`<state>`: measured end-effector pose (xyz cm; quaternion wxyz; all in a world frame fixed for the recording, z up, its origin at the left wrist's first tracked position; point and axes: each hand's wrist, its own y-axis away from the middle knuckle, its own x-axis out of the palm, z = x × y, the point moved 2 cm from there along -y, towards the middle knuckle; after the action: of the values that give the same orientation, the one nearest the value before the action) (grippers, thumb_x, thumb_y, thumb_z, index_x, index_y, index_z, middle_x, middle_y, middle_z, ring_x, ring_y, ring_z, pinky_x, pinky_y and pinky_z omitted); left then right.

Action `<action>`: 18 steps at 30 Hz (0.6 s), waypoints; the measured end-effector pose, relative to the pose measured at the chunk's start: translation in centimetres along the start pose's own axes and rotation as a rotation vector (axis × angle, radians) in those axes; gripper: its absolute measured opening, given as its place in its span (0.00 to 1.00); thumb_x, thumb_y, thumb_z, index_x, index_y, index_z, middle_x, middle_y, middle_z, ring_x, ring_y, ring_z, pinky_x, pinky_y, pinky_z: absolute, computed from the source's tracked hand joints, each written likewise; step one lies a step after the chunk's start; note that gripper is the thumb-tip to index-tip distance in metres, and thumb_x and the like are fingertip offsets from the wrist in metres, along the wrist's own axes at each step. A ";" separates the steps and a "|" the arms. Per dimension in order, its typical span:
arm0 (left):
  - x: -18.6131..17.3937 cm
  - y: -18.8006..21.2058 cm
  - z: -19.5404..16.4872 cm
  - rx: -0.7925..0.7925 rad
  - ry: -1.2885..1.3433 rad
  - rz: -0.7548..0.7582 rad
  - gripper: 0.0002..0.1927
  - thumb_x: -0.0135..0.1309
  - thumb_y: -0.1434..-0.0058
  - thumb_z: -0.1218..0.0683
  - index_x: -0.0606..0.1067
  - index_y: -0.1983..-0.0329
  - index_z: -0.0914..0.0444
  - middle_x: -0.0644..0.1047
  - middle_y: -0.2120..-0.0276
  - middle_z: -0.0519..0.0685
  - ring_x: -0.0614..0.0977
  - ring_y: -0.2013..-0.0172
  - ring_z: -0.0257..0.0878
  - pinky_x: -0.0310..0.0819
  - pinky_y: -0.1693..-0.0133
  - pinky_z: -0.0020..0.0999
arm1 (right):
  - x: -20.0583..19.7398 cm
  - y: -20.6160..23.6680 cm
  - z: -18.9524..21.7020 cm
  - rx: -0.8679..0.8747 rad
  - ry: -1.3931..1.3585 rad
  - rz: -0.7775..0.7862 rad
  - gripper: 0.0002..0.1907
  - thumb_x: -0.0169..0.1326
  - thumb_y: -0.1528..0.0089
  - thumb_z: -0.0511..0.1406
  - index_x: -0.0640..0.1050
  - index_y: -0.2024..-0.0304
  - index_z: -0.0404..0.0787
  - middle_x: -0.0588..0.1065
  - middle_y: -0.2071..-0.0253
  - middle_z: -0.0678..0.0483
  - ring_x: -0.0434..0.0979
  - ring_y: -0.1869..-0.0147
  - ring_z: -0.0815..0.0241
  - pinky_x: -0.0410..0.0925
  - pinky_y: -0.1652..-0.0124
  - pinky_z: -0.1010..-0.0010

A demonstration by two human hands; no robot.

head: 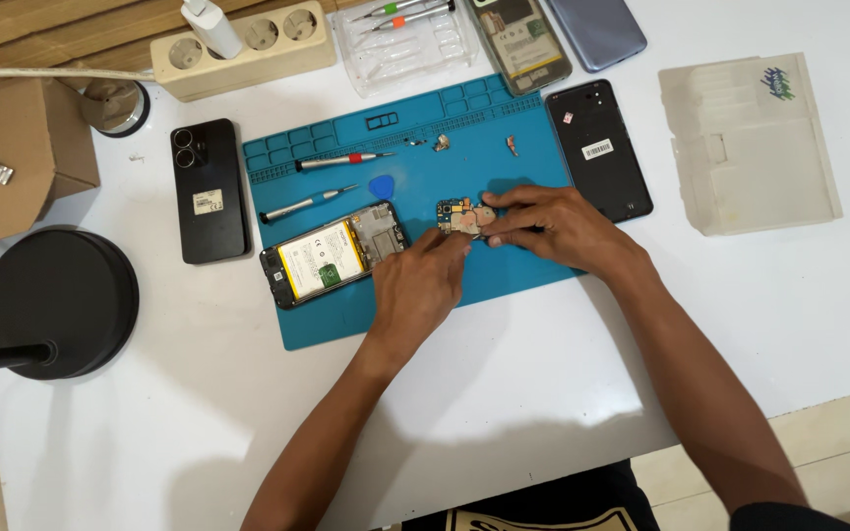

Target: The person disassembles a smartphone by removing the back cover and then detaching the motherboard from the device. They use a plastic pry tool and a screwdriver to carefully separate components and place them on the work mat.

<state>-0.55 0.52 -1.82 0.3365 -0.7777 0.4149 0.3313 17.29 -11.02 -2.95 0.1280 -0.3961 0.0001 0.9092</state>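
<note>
Left hand (417, 285) and right hand (553, 228): fingers of both pinch one circuit board (464, 217). Left of fingers: one opened phone (332, 254), two screwdrivers (341, 161). One black back cover (599, 150) beyond.

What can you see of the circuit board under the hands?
The circuit board is a small bare phone board, dark blue with copper and silver patches. It lies flat on the blue repair mat, just right of the opened phone. The left hand touches its lower left edge; the right hand pinches its right side. Finer parts are too small to tell.
</note>
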 end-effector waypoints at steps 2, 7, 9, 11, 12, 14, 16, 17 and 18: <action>0.1 0.0 -0.1 0.007 -0.001 -0.009 0.04 0.57 0.37 0.58 0.81 0.62 0.61 0.81 0.67 0.51 0.80 0.82 0.45 0.69 0.82 0.41 | 0.2 0.2 -0.2 -0.022 -0.002 -0.018 0.12 0.64 0.44 0.38 0.86 0.58 0.49 0.78 0.43 0.53 0.81 0.45 0.55 0.77 0.51 0.67; 0.3 0.0 -0.1 0.027 -0.007 -0.027 0.04 0.57 0.37 0.58 0.81 0.61 0.62 0.81 0.66 0.52 0.79 0.83 0.43 0.68 0.84 0.38 | 0.4 0.3 -0.7 -0.077 -0.017 -0.026 0.11 0.64 0.43 0.37 0.86 0.58 0.49 0.77 0.41 0.53 0.81 0.46 0.56 0.78 0.51 0.68; 0.4 0.1 0.0 0.031 -0.011 -0.031 0.04 0.57 0.36 0.58 0.81 0.62 0.62 0.81 0.67 0.51 0.79 0.83 0.43 0.67 0.84 0.39 | 0.4 0.3 -0.9 -0.007 -0.039 0.009 0.10 0.64 0.43 0.37 0.86 0.58 0.50 0.76 0.40 0.53 0.83 0.50 0.58 0.78 0.52 0.68; 0.5 0.1 0.2 0.033 -0.010 -0.047 0.04 0.57 0.35 0.57 0.81 0.62 0.62 0.81 0.68 0.50 0.78 0.83 0.43 0.67 0.84 0.39 | 0.5 0.2 -0.9 0.011 -0.041 0.012 0.10 0.64 0.43 0.37 0.86 0.58 0.50 0.76 0.40 0.54 0.83 0.55 0.58 0.79 0.54 0.69; 0.4 0.2 0.3 0.036 -0.007 -0.058 0.04 0.57 0.35 0.57 0.81 0.62 0.61 0.81 0.68 0.49 0.78 0.83 0.42 0.66 0.84 0.38 | 0.6 0.2 -0.9 0.023 -0.043 0.012 0.10 0.64 0.43 0.37 0.86 0.59 0.50 0.76 0.40 0.54 0.83 0.57 0.58 0.79 0.55 0.69; 0.6 0.2 0.5 0.046 0.007 -0.066 0.04 0.57 0.35 0.57 0.81 0.61 0.60 0.81 0.70 0.48 0.78 0.84 0.41 0.65 0.84 0.38 | 0.4 0.3 -0.8 -0.054 -0.041 -0.021 0.10 0.64 0.43 0.37 0.86 0.58 0.49 0.77 0.40 0.53 0.82 0.51 0.57 0.78 0.53 0.69; 0.6 0.3 0.7 0.048 0.020 -0.063 0.05 0.57 0.34 0.55 0.81 0.59 0.60 0.80 0.72 0.47 0.77 0.84 0.40 0.64 0.85 0.38 | 0.3 0.3 -0.8 -0.081 -0.052 -0.041 0.10 0.64 0.43 0.37 0.86 0.58 0.48 0.77 0.41 0.52 0.82 0.49 0.56 0.78 0.53 0.69; 0.7 0.4 0.8 0.041 0.023 -0.067 0.06 0.57 0.34 0.55 0.81 0.59 0.60 0.80 0.72 0.47 0.77 0.85 0.40 0.64 0.85 0.38 | 0.5 0.3 -0.7 -0.066 -0.064 -0.045 0.10 0.64 0.43 0.37 0.86 0.58 0.48 0.77 0.41 0.52 0.82 0.49 0.56 0.78 0.54 0.69; 0.7 0.3 0.8 0.036 0.027 -0.072 0.06 0.57 0.34 0.55 0.81 0.58 0.60 0.80 0.72 0.47 0.77 0.85 0.40 0.64 0.85 0.38 | 0.5 0.3 -0.8 -0.051 -0.074 -0.051 0.11 0.64 0.43 0.37 0.86 0.57 0.48 0.77 0.41 0.52 0.82 0.49 0.56 0.78 0.55 0.69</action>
<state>-0.73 0.73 -2.91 0.3567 -0.7904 0.3969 0.3010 17.45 -11.28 -3.84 0.1410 -0.3650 -0.0381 0.9195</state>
